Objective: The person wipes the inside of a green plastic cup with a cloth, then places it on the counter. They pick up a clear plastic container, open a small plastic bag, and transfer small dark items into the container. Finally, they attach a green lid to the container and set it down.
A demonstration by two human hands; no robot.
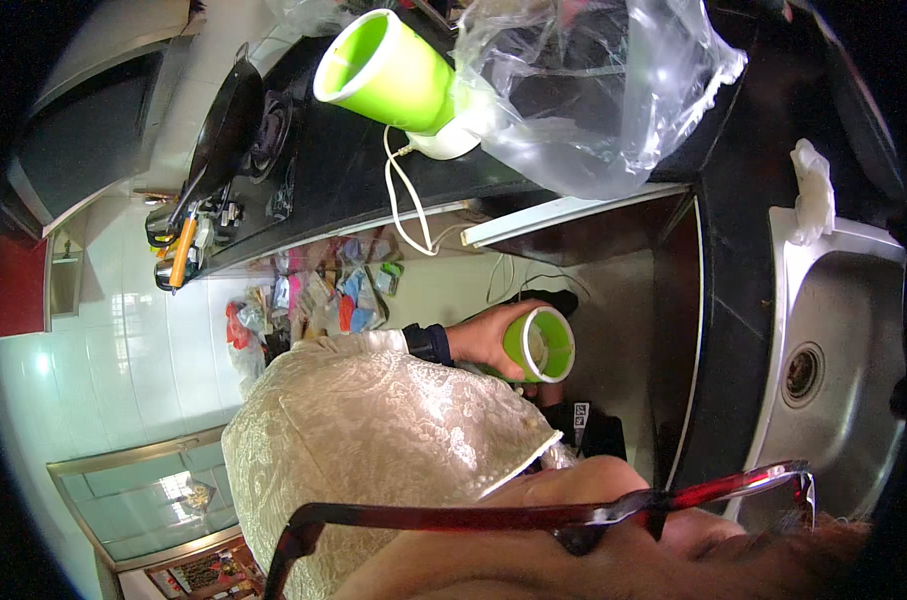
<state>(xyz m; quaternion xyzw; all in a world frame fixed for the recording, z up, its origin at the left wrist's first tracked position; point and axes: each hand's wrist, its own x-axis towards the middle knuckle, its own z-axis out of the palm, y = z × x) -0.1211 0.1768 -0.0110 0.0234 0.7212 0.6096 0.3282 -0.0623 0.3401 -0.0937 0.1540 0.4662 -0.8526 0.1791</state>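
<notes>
My left hand (482,338), coming out of a cream lace sleeve with a dark band at the wrist, is wrapped round a lime-green cup (519,345) with a white rim. Something pale shows inside the cup, but I cannot make out what. Below it, in shadow, part of my right hand (550,391) appears beside a black item with a small printed label (582,416); its fingers are hidden. On the dark counter above lies or leans a matching green appliance (399,85) with a white base (449,140) and a white cord (394,185).
A clear plastic bag (594,100) lies against the appliance's base. To the right is a steel sink (859,320) with a white cloth (814,190) on its edge. A wok (219,130) stands at the far left. Bags of goods (324,295) are piled beneath the counter.
</notes>
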